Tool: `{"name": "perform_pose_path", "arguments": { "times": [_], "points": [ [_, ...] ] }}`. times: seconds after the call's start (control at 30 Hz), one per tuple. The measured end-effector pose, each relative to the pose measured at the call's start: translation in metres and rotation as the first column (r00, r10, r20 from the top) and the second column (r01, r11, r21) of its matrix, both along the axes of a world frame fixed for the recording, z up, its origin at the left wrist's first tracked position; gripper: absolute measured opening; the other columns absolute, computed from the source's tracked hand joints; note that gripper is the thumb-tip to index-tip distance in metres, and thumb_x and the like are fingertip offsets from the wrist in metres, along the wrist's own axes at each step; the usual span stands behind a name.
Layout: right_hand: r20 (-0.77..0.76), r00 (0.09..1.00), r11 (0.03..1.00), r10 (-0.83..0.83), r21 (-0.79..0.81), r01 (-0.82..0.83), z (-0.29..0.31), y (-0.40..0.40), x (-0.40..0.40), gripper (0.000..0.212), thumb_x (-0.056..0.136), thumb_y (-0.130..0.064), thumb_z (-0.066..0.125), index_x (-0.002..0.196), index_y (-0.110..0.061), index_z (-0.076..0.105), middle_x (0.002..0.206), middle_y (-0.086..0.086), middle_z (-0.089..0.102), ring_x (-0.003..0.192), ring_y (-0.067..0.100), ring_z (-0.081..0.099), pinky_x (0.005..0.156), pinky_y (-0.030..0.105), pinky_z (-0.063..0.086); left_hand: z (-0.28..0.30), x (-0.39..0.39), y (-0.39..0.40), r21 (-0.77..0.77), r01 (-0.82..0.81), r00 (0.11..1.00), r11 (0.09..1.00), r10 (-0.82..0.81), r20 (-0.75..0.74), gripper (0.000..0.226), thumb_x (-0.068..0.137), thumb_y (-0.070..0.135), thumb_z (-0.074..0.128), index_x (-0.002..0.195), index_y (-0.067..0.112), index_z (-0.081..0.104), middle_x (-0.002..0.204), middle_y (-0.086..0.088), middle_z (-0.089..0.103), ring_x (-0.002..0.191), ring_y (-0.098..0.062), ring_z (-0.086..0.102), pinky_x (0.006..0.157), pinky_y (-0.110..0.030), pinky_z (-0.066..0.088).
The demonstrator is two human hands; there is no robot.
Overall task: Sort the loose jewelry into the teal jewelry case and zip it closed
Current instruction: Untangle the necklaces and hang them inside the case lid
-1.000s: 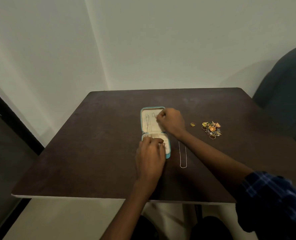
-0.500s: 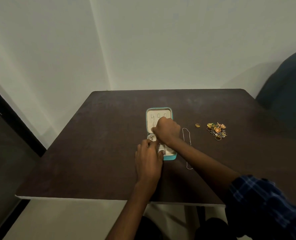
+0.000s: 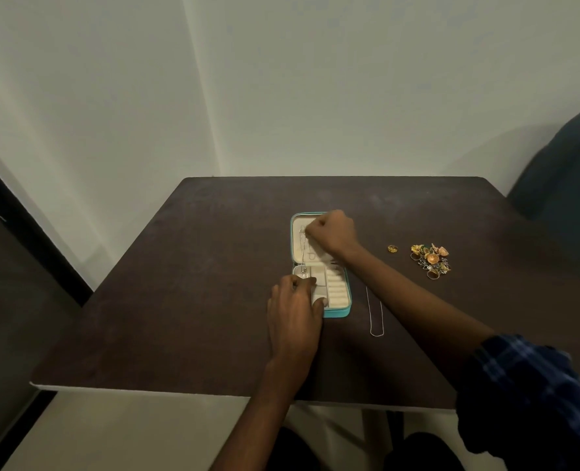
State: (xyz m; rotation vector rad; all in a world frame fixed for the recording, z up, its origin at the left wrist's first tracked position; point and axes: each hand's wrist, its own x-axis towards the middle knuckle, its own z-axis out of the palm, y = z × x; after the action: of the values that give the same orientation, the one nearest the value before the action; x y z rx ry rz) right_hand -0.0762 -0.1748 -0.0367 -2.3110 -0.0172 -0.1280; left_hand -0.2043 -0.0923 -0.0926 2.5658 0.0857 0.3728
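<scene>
The teal jewelry case (image 3: pixel 339 313) lies open in the middle of the dark table, cream lining up. My right hand (image 3: pixel 331 231) is closed over the lid half, pinching the top of a thin silver necklace (image 3: pixel 303 253) that hangs down to a pendant at the tray's left corner. My left hand (image 3: pixel 295 312) rests on the near left edge of the case, fingers pressing the tray. A second silver chain (image 3: pixel 376 317) lies on the table right of the case, partly under my right forearm. Further right sit a pile of loose jewelry (image 3: pixel 430 260) and one small gold piece (image 3: pixel 392 248).
The dark table (image 3: pixel 197 300) stands in a corner of white walls. A dark blue chair back (image 3: pixel 567 185) rises at the right edge. My blue plaid sleeve (image 3: pixel 533 392) covers the table's near right corner.
My right hand has moved from the case's hinge up to the top of the lid, drawing the thin necklace along the lining. My left hand stays on the case's near left edge.
</scene>
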Motion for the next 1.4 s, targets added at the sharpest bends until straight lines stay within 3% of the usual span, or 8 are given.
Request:
{"name": "perform_pose_path", "arguments": {
  "times": [0.2, 0.37, 0.6, 1.07, 1.13, 1.27, 1.33, 1.4],
  "points": [
    [-0.026, 0.998, 0.957, 0.056, 0.285, -0.047, 0.022, 0.004, 0.011, 0.02, 0.079, -0.011, 0.061, 0.06, -0.007, 0.064, 0.049, 0.002, 0.05, 0.035, 0.002, 0.041, 0.041, 0.017, 0.035, 0.0, -0.002, 0.001, -0.028, -0.008, 1.0, 1.0, 0.008, -0.006, 0.041, 0.091, 0.035, 0.056, 0.13, 0.025, 0.05, 0.134, 0.0, 0.045, 0.12, -0.017, 0.041, 0.098, -0.03, 0.037],
    [-0.049, 0.995, 0.888, 0.089, 0.457, -0.057, 0.048, 0.006, 0.008, 0.01, 0.081, -0.008, 0.063, 0.075, -0.001, 0.068, 0.055, 0.0, 0.05, 0.044, 0.006, 0.039, 0.033, 0.012, 0.028, 0.0, -0.004, 0.002, -0.029, 0.001, 1.0, 1.0, -0.001, 0.008, 0.04, 0.091, 0.037, 0.054, 0.13, 0.024, 0.05, 0.133, 0.001, 0.046, 0.118, -0.015, 0.042, 0.095, -0.027, 0.036],
    [-0.091, 0.988, 0.869, 0.123, 0.491, -0.063, 0.075, 0.002, 0.003, 0.012, 0.079, -0.016, 0.061, 0.079, -0.008, 0.069, 0.064, -0.002, 0.051, 0.053, 0.011, 0.036, 0.048, 0.023, 0.025, -0.001, -0.004, 0.0, -0.045, 0.002, 1.0, 0.999, -0.003, -0.004, 0.04, 0.092, 0.037, 0.054, 0.13, 0.025, 0.049, 0.133, 0.002, 0.045, 0.12, -0.013, 0.041, 0.096, -0.026, 0.038],
    [-0.022, 0.953, 0.847, 0.303, 0.463, -0.259, 0.13, -0.03, -0.038, 0.013, 0.082, -0.021, 0.059, 0.077, -0.014, 0.069, 0.074, -0.003, 0.052, 0.059, 0.011, 0.045, 0.054, 0.024, 0.036, 0.002, -0.005, -0.003, 0.046, -0.004, 0.999, 0.999, 0.002, 0.046, 0.041, 0.093, 0.032, 0.053, 0.132, 0.024, 0.047, 0.135, 0.001, 0.044, 0.12, -0.014, 0.042, 0.096, -0.027, 0.04],
    [-0.028, 0.939, 0.829, 0.344, 0.478, -0.29, 0.136, -0.036, -0.048, 0.017, 0.085, -0.02, 0.055, 0.074, -0.015, 0.067, 0.073, -0.002, 0.056, 0.061, 0.011, 0.049, 0.055, 0.024, 0.038, 0.007, -0.007, -0.005, -0.021, -0.012, 0.998, 1.0, 0.013, 0.069, 0.042, 0.092, 0.032, 0.053, 0.133, 0.023, 0.047, 0.134, 0.0, 0.046, 0.12, -0.014, 0.042, 0.097, -0.028, 0.04],
    [-0.092, 0.885, 0.776, 0.456, 0.529, -0.345, 0.145, -0.052, -0.069, 0.02, 0.088, -0.017, 0.046, 0.072, -0.015, 0.057, 0.069, 0.0, 0.066, 0.066, 0.015, 0.06, 0.06, 0.025, 0.046, 0.034, -0.012, -0.016, -0.41, 0.023, 0.972, 0.912, 0.075, 0.222, 0.041, 0.093, 0.019, 0.051, 0.134, 0.02, 0.046, 0.127, 0.001, 0.052, 0.116, -0.014, 0.048, 0.096, -0.032, 0.044],
    [-0.109, 0.867, 0.758, 0.487, 0.547, -0.357, 0.147, -0.06, -0.078, 0.019, 0.09, -0.017, 0.045, 0.076, -0.015, 0.056, 0.065, 0.0, 0.064, 0.065, 0.016, 0.06, 0.061, 0.026, 0.047, 0.05, -0.016, -0.024, -0.582, 0.117, 0.972, 0.805, 0.027, 0.232, 0.042, 0.093, 0.011, 0.049, 0.133, 0.024, 0.046, 0.125, 0.004, 0.053, 0.113, -0.013, 0.053, 0.094, -0.032, 0.047],
    [-0.105, 0.87, 0.765, 0.481, 0.536, -0.358, 0.148, -0.068, -0.086, 0.017, 0.092, -0.017, 0.046, 0.079, -0.014, 0.058, 0.064, -0.001, 0.059, 0.063, 0.015, 0.059, 0.061, 0.026, 0.049, 0.064, -0.023, -0.036, -0.772, 0.2, 0.979, 0.603, -0.084, 0.188, 0.039, 0.093, 0.005, 0.046, 0.121, 0.031, 0.052, 0.12, 0.004, 0.06, 0.107, -0.014, 0.058, 0.093, -0.034, 0.05]
  ]
}}
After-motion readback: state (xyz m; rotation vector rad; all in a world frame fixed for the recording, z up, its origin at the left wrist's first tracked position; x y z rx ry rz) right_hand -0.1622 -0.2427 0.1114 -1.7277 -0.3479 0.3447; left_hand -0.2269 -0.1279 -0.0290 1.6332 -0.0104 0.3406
